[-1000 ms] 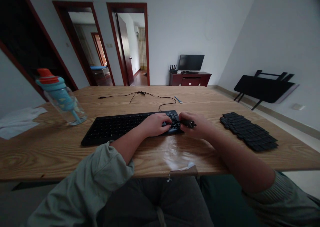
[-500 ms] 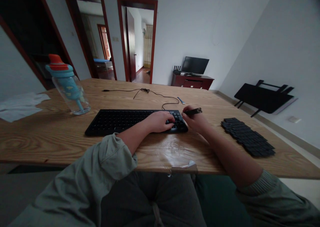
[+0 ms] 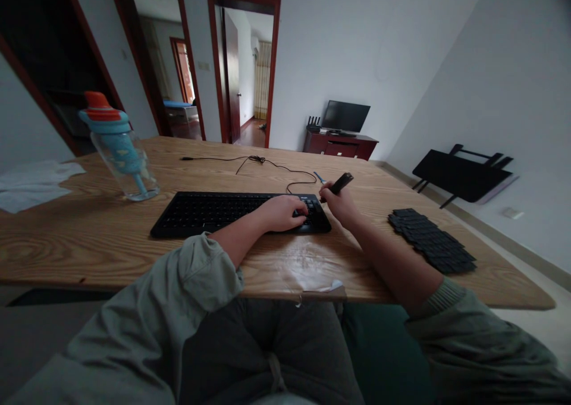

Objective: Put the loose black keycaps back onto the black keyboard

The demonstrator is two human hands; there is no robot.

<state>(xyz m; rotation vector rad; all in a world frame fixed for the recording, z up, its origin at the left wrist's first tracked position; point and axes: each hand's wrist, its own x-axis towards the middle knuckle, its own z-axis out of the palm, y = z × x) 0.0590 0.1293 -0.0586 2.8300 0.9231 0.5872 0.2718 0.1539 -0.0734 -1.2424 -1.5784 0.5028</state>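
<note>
A black keyboard (image 3: 209,212) lies on the wooden table (image 3: 111,244) in front of me. My left hand (image 3: 283,212) rests curled on the keyboard's right end, fingers pressing on the number-pad keys. My right hand (image 3: 336,201) is closed round a small dark tool (image 3: 339,184), raised and tilted up to the right, just beside the keyboard's right edge. A flat group of black keycaps (image 3: 430,249) lies on the table to the right of my right arm.
A clear water bottle (image 3: 119,152) with a blue and orange lid stands at the left. White paper (image 3: 31,182) lies at the far left. The keyboard cable (image 3: 259,166) trails across the back. A small blue item (image 3: 318,177) lies behind my right hand.
My right hand has lifted the dark tool from level with the keyboard's edge to a raised, tilted pose. My left hand stays on the number pad. The view has shifted slightly.
</note>
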